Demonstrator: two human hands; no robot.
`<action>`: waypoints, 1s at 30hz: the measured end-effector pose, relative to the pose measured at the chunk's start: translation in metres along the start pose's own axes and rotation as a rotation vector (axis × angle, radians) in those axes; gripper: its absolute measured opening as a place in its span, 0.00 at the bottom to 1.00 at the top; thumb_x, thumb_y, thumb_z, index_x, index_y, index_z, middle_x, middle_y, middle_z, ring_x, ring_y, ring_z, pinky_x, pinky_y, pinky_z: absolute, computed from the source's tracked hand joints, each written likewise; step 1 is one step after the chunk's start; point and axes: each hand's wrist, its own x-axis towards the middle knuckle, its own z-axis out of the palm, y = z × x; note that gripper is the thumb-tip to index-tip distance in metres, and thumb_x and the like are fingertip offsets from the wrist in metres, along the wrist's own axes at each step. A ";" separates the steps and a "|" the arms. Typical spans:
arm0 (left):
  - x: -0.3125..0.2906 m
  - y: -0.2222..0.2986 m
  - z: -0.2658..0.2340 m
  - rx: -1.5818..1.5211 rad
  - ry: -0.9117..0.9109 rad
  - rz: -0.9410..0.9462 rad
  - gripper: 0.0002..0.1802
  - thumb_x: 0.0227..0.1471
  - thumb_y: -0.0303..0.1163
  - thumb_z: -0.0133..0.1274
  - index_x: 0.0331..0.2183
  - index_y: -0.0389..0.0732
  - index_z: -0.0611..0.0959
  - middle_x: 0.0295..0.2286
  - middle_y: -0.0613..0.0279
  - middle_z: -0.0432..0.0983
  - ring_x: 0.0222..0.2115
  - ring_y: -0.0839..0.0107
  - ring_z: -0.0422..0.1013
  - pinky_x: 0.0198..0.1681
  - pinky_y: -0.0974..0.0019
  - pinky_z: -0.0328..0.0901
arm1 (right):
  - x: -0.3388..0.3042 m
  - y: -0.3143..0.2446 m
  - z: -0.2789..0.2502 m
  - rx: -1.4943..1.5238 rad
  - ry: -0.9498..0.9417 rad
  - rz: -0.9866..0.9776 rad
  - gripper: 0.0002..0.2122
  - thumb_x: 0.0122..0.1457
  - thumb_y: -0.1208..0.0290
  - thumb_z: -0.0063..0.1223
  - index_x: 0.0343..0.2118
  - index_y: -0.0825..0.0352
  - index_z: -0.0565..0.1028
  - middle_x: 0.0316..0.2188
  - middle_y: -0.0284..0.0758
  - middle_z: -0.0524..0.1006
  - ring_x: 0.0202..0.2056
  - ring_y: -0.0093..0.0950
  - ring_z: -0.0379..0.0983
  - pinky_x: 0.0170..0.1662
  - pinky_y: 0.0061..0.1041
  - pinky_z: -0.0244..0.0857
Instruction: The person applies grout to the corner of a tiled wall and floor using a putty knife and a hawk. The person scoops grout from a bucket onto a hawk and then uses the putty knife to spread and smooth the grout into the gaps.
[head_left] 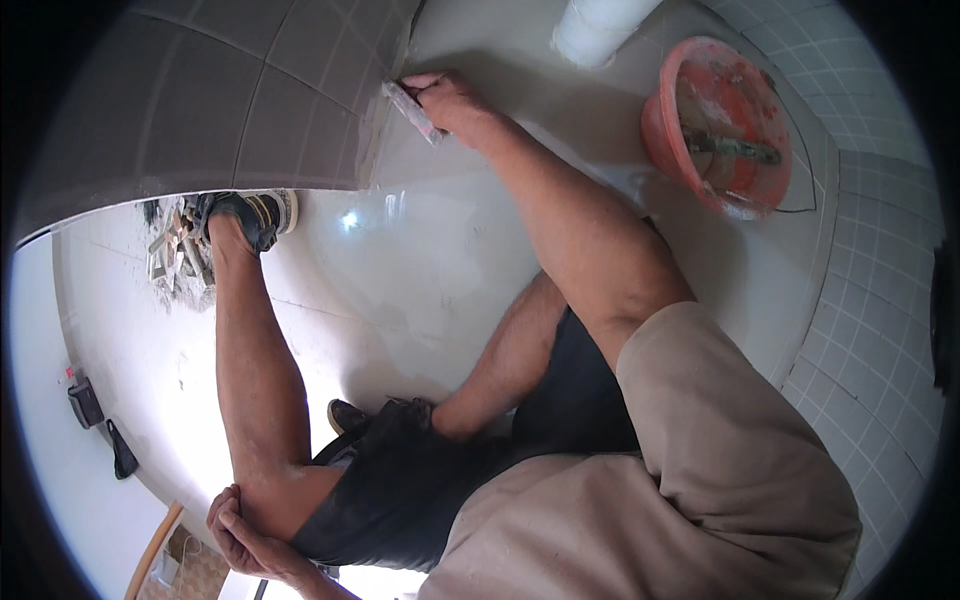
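Note:
My right hand (450, 104) reaches to the floor at the foot of the dark tiled wall. Its fingers are closed on a flat, whitish-pink, smeared hand tool (412, 112), a thin slab whose exact kind I cannot make out. One edge of the slab lies close to the corner between wall and floor. Down at the lower left, my left hand (245, 540) rests against my bent left knee. Its fingers are curled together, and I see nothing in them. Around the right hand the grey floor (440, 230) looks smooth and shiny, as if wet.
A red bucket (655, 130) with a wire handle leans at the upper right, a smeared tool (735, 148) inside. Near it rises a white pipe (600, 30). Dark wall tiles (190, 100) end in an edge by my left foot. Rubble (175, 255) lies beside that shoe (258, 218).

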 end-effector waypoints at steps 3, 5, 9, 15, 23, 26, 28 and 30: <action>-0.002 0.002 -0.001 -0.012 0.003 0.010 0.18 0.68 0.34 0.46 0.31 0.32 0.82 0.36 0.53 0.80 0.41 0.64 0.74 0.49 0.59 0.69 | -0.016 -0.001 0.010 -0.051 -0.049 0.034 0.18 0.67 0.72 0.43 0.56 0.53 0.80 0.47 0.31 0.82 0.44 0.25 0.76 0.48 0.25 0.70; -0.004 0.002 -0.001 -0.005 -0.001 0.014 0.18 0.68 0.34 0.46 0.31 0.32 0.82 0.36 0.53 0.80 0.41 0.64 0.74 0.49 0.59 0.70 | -0.026 0.003 0.015 -0.005 -0.097 0.001 0.17 0.68 0.70 0.45 0.56 0.53 0.80 0.47 0.31 0.83 0.44 0.24 0.76 0.48 0.25 0.70; -0.006 -0.006 0.000 -0.039 0.020 -0.008 0.18 0.68 0.34 0.46 0.31 0.32 0.82 0.36 0.53 0.80 0.41 0.63 0.75 0.49 0.59 0.71 | -0.038 0.009 0.026 -0.026 -0.058 0.010 0.16 0.68 0.68 0.48 0.56 0.54 0.80 0.46 0.31 0.83 0.44 0.24 0.76 0.48 0.25 0.70; -0.007 -0.018 -0.001 -0.056 0.031 0.003 0.18 0.69 0.35 0.46 0.31 0.33 0.82 0.36 0.53 0.80 0.41 0.63 0.76 0.49 0.59 0.71 | -0.042 0.026 0.041 -0.016 -0.079 -0.004 0.16 0.67 0.67 0.49 0.56 0.55 0.79 0.46 0.31 0.82 0.43 0.22 0.75 0.48 0.26 0.70; -0.011 -0.023 0.000 -0.062 0.032 -0.007 0.18 0.68 0.35 0.46 0.31 0.34 0.84 0.37 0.54 0.81 0.41 0.64 0.76 0.49 0.60 0.70 | -0.063 0.032 0.051 0.048 -0.076 0.012 0.15 0.67 0.69 0.49 0.54 0.54 0.81 0.42 0.28 0.83 0.40 0.21 0.75 0.46 0.24 0.69; -0.011 -0.026 -0.001 -0.091 0.044 0.005 0.18 0.68 0.35 0.47 0.31 0.34 0.84 0.37 0.54 0.81 0.41 0.64 0.76 0.50 0.60 0.70 | -0.073 0.027 0.053 -0.001 -0.106 0.014 0.15 0.67 0.69 0.48 0.54 0.54 0.81 0.45 0.29 0.84 0.43 0.22 0.76 0.48 0.24 0.69; -0.012 -0.024 0.000 -0.101 0.051 -0.023 0.18 0.68 0.35 0.47 0.31 0.35 0.84 0.37 0.54 0.81 0.41 0.64 0.75 0.50 0.60 0.70 | -0.082 0.026 0.057 -0.034 -0.106 0.031 0.16 0.67 0.70 0.48 0.54 0.53 0.81 0.46 0.30 0.83 0.44 0.23 0.76 0.49 0.25 0.69; -0.012 -0.022 0.000 -0.095 0.054 -0.020 0.18 0.68 0.35 0.47 0.32 0.34 0.83 0.37 0.54 0.81 0.41 0.64 0.75 0.50 0.60 0.70 | -0.080 0.033 0.060 -0.069 -0.109 0.049 0.16 0.67 0.70 0.47 0.54 0.53 0.81 0.47 0.30 0.83 0.46 0.24 0.77 0.50 0.25 0.69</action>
